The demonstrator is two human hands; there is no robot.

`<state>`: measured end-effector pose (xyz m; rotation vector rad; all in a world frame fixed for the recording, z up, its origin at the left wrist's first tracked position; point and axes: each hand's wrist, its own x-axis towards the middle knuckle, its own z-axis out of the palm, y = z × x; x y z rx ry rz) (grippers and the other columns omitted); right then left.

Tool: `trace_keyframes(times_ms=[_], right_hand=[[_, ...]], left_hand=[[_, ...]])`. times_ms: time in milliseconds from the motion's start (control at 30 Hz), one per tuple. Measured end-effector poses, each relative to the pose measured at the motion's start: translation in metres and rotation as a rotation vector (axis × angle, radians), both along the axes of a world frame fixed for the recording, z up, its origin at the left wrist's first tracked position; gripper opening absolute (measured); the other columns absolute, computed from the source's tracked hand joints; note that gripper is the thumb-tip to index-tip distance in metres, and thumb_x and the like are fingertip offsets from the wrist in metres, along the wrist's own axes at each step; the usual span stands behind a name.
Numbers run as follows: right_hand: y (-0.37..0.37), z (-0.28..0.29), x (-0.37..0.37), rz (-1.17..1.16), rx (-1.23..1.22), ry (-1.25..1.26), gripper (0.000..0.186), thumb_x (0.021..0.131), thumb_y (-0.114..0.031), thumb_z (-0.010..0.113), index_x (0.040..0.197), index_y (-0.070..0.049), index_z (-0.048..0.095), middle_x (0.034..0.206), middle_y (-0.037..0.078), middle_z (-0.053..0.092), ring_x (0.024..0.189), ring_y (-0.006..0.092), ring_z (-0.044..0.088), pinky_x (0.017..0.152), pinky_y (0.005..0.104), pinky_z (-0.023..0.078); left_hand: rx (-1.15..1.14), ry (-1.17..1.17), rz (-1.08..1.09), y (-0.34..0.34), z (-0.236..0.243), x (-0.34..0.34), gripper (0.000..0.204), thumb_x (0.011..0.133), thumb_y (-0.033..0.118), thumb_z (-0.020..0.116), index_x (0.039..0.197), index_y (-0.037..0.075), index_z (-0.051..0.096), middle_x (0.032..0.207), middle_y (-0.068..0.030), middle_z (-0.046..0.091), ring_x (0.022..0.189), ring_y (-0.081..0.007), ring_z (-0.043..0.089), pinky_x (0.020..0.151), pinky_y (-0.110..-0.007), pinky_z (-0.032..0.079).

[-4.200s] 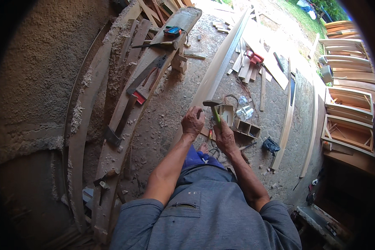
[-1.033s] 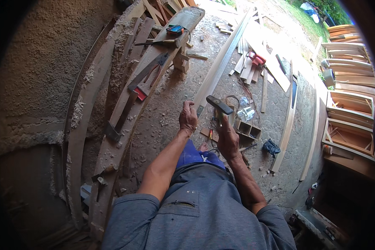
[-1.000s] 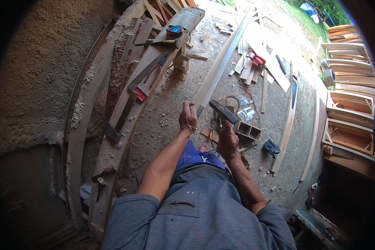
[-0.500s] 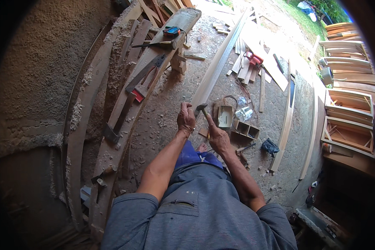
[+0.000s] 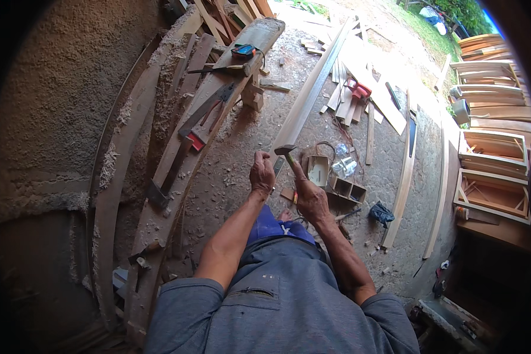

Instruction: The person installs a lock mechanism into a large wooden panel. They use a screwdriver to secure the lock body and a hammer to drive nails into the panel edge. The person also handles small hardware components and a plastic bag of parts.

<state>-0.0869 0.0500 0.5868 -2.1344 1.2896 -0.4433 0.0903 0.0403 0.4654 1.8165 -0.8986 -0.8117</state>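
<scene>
My right hand is wrapped round the handle of a hammer, with its dark head just right of my left hand. My left hand is closed at the near end of a long pale board; what its fingers grip, if anything, is hidden. Close to the board's end, between the two hands, shows a small dark metal-looking piece that I cannot make out.
A thick beam at left carries pincers, a tape measure and an axe-like tool. On the floor at right lie an open box, a divided wooden box, a red power tool and a handsaw. Wooden drawers are stacked far right.
The hammer head has lifted and tilted slightly above the board's end. My left hand stays closed in nearly the same place, turned a little.
</scene>
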Motion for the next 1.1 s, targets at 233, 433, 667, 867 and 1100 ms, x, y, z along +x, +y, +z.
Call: trace_keyframes(times_ms=[233, 433, 667, 867, 1100], right_hand=[[0.003, -0.022, -0.011, 0.001, 0.055, 0.137, 0.076, 0.095, -0.002, 0.051, 0.161, -0.029, 0.026, 0.075, 0.019, 0.060, 0.065, 0.0373, 0.065, 0.058, 0.0518, 0.049], [0.006, -0.037, -0.009, 0.021, 0.070, 0.238, 0.078, 0.093, -0.003, 0.054, 0.161, -0.030, 0.026, 0.075, 0.018, 0.062, 0.064, 0.0366, 0.065, 0.058, 0.0514, 0.050], [0.018, -0.043, -0.016, 0.013, -0.063, 0.145, 0.082, 0.092, -0.004, 0.053, 0.162, -0.033, 0.020, 0.074, 0.020, 0.063, 0.065, 0.0377, 0.066, 0.059, 0.0534, 0.050], [0.022, -0.040, -0.015, -0.040, -0.241, -0.041, 0.082, 0.090, -0.003, 0.056, 0.161, -0.026, 0.024, 0.086, 0.028, 0.067, 0.081, 0.0441, 0.070, 0.067, 0.0551, 0.050], [0.011, -0.015, -0.011, -0.054, -0.124, -0.077, 0.072, 0.097, -0.009, 0.058, 0.161, -0.021, 0.025, 0.082, 0.022, 0.068, 0.071, 0.0396, 0.069, 0.065, 0.0506, 0.052]], left_hand=[[-0.027, -0.024, 0.021, 0.005, 0.000, -0.002, 0.025, 0.095, 0.019, 0.042, 0.108, 0.002, 0.054, 0.093, -0.0189, 0.063, 0.085, -0.0344, 0.064, 0.080, -0.043, 0.049], [-0.092, 0.020, 0.032, -0.006, -0.004, 0.000, 0.023, 0.095, 0.018, 0.044, 0.107, 0.002, 0.054, 0.095, -0.0180, 0.062, 0.087, -0.0325, 0.063, 0.081, -0.042, 0.049], [-0.040, 0.020, 0.041, -0.002, -0.007, -0.002, 0.024, 0.095, 0.020, 0.043, 0.107, 0.003, 0.055, 0.094, -0.0188, 0.063, 0.085, -0.0319, 0.065, 0.080, -0.042, 0.050], [-0.087, 0.050, 0.076, -0.005, -0.008, -0.004, 0.023, 0.096, 0.020, 0.043, 0.106, 0.004, 0.055, 0.091, -0.0175, 0.062, 0.079, -0.0299, 0.062, 0.076, -0.042, 0.049], [-0.116, 0.423, 0.210, 0.010, -0.013, 0.002, 0.018, 0.097, 0.017, 0.046, 0.108, 0.006, 0.054, 0.093, -0.0118, 0.065, 0.073, -0.0181, 0.060, 0.068, -0.033, 0.050]])
